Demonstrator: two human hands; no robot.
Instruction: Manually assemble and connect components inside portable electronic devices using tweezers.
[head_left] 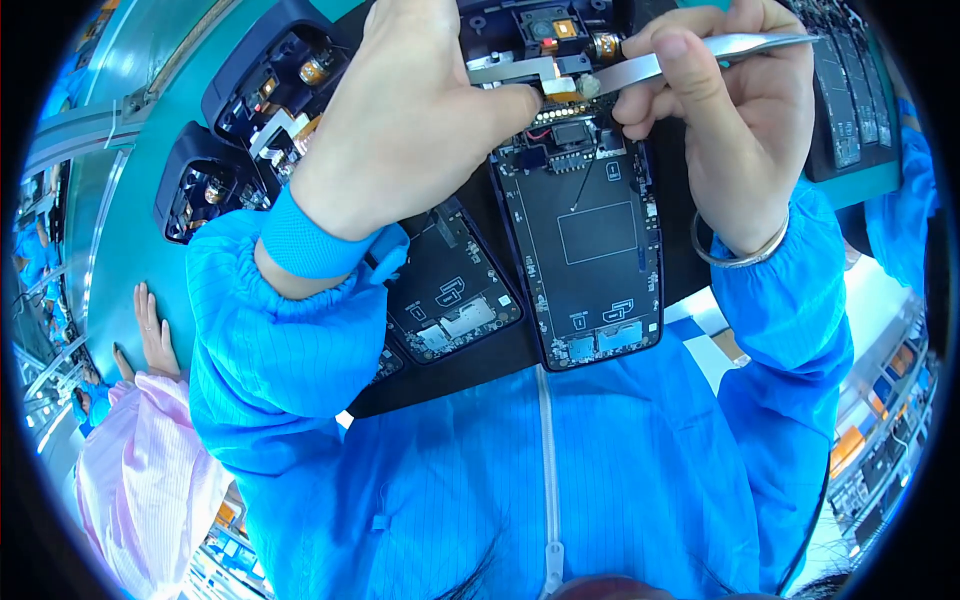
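My right hand [745, 120] grips silver tweezers [640, 72] between thumb and fingers. Their tip meets a small pale lump [589, 86] beside an orange flex part [563, 97] on an opened handheld device [590, 240]. That device lies face-up with its dark circuit board bare. My left hand [410, 120], in a blue wrist strap [310, 240], is closed at the device's head. Its thumb presses near the orange part and a grey metal bracket [515, 69]; the other fingers are mostly hidden, so what they hold cannot be made out.
Further opened devices [455, 280] lie left under my forearm, with their dark housings [205, 185] on the green bench [150, 200]. Several boards [845, 95] stand in a black tray at the far right. Another person's hand [153, 330] rests at the left bench edge.
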